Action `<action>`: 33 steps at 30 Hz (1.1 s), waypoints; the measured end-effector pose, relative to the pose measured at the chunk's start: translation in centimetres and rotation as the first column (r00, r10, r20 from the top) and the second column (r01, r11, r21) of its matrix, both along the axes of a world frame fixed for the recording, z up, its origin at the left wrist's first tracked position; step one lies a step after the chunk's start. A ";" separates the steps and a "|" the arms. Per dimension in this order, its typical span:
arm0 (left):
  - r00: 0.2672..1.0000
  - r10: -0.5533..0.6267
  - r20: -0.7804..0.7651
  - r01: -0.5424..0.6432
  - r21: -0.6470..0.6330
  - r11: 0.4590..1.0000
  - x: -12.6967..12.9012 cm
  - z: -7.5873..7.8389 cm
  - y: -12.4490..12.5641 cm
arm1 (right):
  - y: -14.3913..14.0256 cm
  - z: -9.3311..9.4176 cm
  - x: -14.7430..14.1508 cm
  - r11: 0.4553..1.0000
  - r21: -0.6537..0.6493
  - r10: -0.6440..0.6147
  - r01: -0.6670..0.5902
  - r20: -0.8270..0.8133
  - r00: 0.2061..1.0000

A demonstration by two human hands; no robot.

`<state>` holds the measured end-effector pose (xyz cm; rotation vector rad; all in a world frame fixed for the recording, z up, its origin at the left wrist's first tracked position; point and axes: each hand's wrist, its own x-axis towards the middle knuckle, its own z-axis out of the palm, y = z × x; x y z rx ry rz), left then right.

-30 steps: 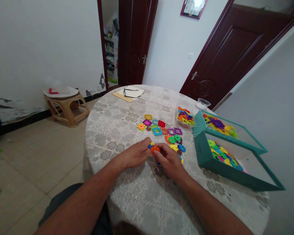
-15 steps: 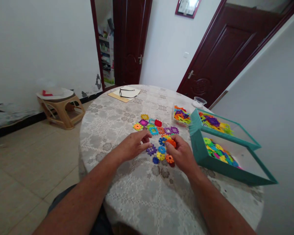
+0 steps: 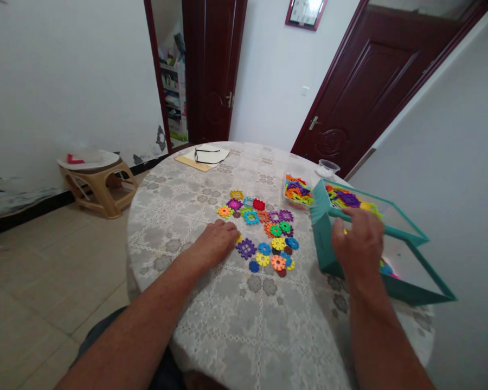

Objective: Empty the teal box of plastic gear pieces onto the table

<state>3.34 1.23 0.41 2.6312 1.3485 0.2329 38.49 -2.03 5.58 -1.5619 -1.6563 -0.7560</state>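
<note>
Over the teal box (image 3: 324,254) the right hand (image 3: 360,241) hangs loosely curled, grip unclear; left hand (image 3: 217,242) lies flat beside gear pieces (image 3: 268,238).

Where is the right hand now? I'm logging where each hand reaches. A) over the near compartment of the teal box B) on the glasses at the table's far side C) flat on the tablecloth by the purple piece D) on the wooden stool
A: the right hand is over the near compartment of the teal box, above its coloured pieces; the left hand rests on the tablecloth.

Left hand (image 3: 217,244) flat, palm down — right hand (image 3: 360,241) raised, fingers curled
</note>
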 end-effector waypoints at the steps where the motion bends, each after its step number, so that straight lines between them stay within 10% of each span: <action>1: 1.000 -0.003 -0.024 0.003 0.015 1.000 0.1 -0.1 0.0 | 0.0 -0.4 -1.9 0.992 -0.060 0.115 -0.115 -0.003 0.993; 5: 0.998 -0.013 -0.058 0.017 0.070 0.997 0.4 -0.5 -0.2 | -0.9 -3.2 -9.5 0.790 -0.415 0.490 -0.451 -0.014 0.872; 10: 0.998 0.010 -0.064 -0.004 0.083 0.997 0.6 -0.6 -0.6 | -1.9 -6.1 -14.0 0.613 -0.624 0.565 -0.486 -0.084 0.821; 22: 0.973 0.008 0.231 0.031 -0.164 0.986 -0.4 -2.2 0.4 | -1.2 -4.5 -13.5 0.513 -0.478 0.590 -0.713 -0.406 0.697; 27: 0.959 0.022 0.281 0.042 -0.220 0.975 -0.8 -1.1 -0.1 | -0.3 0.1 -8.7 0.685 -0.346 0.492 -0.641 -0.429 0.758; 33: 0.954 -0.003 0.301 0.070 -0.211 0.975 -0.6 0.0 -0.5 | 4.4 5.1 1.5 0.959 -0.193 0.127 -0.206 -0.358 0.925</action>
